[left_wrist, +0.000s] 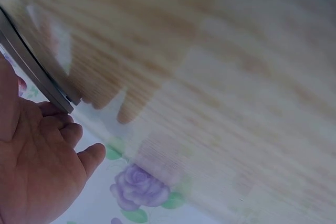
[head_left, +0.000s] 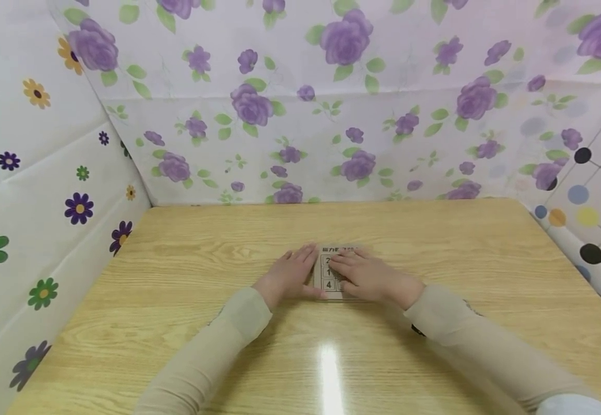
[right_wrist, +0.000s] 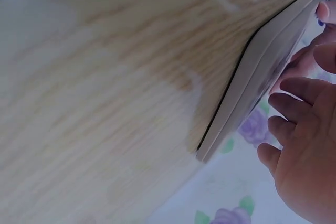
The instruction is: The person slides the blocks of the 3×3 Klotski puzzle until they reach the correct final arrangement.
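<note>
A flat number sliding puzzle (head_left: 328, 285) lies on the table, its tiles 2, 1 and 4 showing down the left column. My left hand (head_left: 293, 274) rests along its left side, fingers extended and the thumb at its near left corner. Over the right part of the puzzle is my right hand (head_left: 370, 276), fingers stretched across the tiles and hiding most of them. In the left wrist view the fingers of my left hand (left_wrist: 44, 156) are at the puzzle's edge (left_wrist: 34, 66). The right wrist view shows the puzzle's thick side (right_wrist: 257, 77) beside my right hand (right_wrist: 310, 135).
The puzzle sits near the middle of a wood-grain table (head_left: 217, 242). A floral cloth wall (head_left: 290, 115) rises at the table's far edge, with patterned cloth on the left (head_left: 46, 230) and dotted cloth on the right (head_left: 590, 190). A bright reflection marks the near tabletop.
</note>
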Motion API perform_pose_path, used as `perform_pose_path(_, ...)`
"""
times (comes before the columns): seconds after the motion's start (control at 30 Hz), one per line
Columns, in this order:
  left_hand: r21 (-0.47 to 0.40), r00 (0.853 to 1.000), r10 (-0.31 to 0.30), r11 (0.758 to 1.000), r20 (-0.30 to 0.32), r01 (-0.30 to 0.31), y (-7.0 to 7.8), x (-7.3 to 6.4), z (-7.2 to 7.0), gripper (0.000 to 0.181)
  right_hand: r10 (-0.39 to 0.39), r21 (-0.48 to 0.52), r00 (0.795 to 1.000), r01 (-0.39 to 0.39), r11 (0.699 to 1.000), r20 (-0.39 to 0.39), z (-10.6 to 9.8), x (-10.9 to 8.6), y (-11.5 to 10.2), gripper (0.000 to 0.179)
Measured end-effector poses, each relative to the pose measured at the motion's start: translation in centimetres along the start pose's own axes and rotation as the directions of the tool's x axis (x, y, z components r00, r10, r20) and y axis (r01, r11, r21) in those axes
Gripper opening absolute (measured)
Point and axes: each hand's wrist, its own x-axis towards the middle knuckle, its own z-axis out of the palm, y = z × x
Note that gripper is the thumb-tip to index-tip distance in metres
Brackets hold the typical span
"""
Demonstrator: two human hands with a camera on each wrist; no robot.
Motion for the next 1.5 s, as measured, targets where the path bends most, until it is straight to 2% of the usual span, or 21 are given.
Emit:
perform_pose_path(0.3, 0.014, 1.000, -0.005, 1.000, 0.007, 0.005, 0.3, 0.0, -0.2, 0.108, 0.000, 0.002, 1.000, 0.000, 1.000, 0.004, 0.6, 0.7, 0.0, 0.053)
perform_pose_path(0.8, 0.002, 1.000, -0.013, 1.000, 0.003, 0.013, 0.1, -0.1, -0.3, 0.109, 0.034, 0.015, 0.999, -0.034, 0.999, 0.001, 0.0, -0.9, 1.1, 0.052)
perform_pose_path(1.17, 0.004, 0.999, -0.020, 1.000, 0.027, 0.020, 0.2, -0.2, -0.1, 0.108, -0.078, -0.022, 0.997, 0.078, 0.997, -0.023, 0.7, -1.1, -0.5, 0.051)
perform_pose_path(1.5, 0.009, 1.000, -0.020, 1.000, 0.017, 0.020, 0.1, 0.0, 0.0, 0.109, -0.079, -0.024, 0.996, 0.078, 0.997, -0.032, 0.7, -0.4, -0.6, 0.050)
